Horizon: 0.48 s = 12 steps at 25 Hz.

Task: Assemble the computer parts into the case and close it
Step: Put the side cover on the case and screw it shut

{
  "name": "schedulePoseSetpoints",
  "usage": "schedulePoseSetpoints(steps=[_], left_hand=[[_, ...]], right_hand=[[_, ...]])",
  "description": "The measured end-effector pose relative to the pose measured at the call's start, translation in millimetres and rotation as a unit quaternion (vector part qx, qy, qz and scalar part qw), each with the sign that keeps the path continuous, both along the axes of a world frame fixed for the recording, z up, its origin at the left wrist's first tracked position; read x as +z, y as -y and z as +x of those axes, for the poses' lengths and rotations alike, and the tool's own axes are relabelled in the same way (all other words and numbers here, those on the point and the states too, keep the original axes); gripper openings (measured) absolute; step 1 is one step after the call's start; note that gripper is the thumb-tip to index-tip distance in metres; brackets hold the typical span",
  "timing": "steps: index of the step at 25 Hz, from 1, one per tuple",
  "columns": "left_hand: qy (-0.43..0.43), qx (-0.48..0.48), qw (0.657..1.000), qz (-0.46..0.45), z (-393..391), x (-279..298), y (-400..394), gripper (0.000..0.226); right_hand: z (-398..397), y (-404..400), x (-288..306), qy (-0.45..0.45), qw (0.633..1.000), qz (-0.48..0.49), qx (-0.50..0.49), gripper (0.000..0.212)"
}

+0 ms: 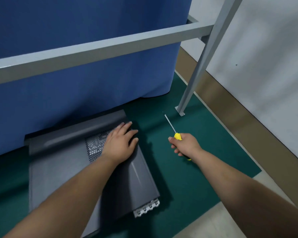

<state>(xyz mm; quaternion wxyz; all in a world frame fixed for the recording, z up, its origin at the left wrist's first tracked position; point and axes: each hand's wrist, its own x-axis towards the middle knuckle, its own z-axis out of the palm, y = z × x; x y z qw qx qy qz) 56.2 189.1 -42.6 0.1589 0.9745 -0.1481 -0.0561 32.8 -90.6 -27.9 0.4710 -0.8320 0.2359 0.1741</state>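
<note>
**Grey case lying flat, one palm on it, a screwdriver in the other hand**

Blue cloth (76, 57) hangs across the far left of the scene, reaching down to a dark green mat (187, 177) that covers most of the work surface. A grey metal frame (100, 48) crosses in front of the cloth, and its upright leg stands on the mat at the far right. The grey computer case (62, 169) lies on its side on the left of the mat, its far end just beside the cloth, with a perforated vent patch in the top panel and a row of metal slot brackets at its near right corner. The left hand (121, 142) rests palm down on the case's far right part, fingers straight and spread slightly. Right of the case, apart from it, the right hand (184, 145) is curled round the yellow handle of a screwdriver (171, 125), whose thin metal shaft points toward the far side, over the mat.
</note>
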Motion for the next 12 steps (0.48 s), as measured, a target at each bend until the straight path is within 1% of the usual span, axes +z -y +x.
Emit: schedulePoseSetpoints(steps=[3,5,7,12], left_hand=[[-0.004,0.003,0.999,0.038,45.9,-5.5,1.9,0.046],[0.014,0.002,0.998,0.067,63.6,-9.8,5.4,0.046],[0.043,0.009,0.997,0.066,62.1,-11.0,7.9,0.044],[0.084,0.016,0.996,0.031,69.0,-17.8,8.9,0.034]], right_hand=[[52.0,22.2,-20.2,-0.011,0.999,-0.008,-0.029,0.011],[90.1,34.2,-37.3,-0.019,0.998,-0.013,-0.054,0.006],[120.9,40.7,-53.6,-0.018,0.998,-0.04,-0.053,0.008],[193.4,30.7,-93.2,0.002,0.989,-0.146,0.008,0.02]])
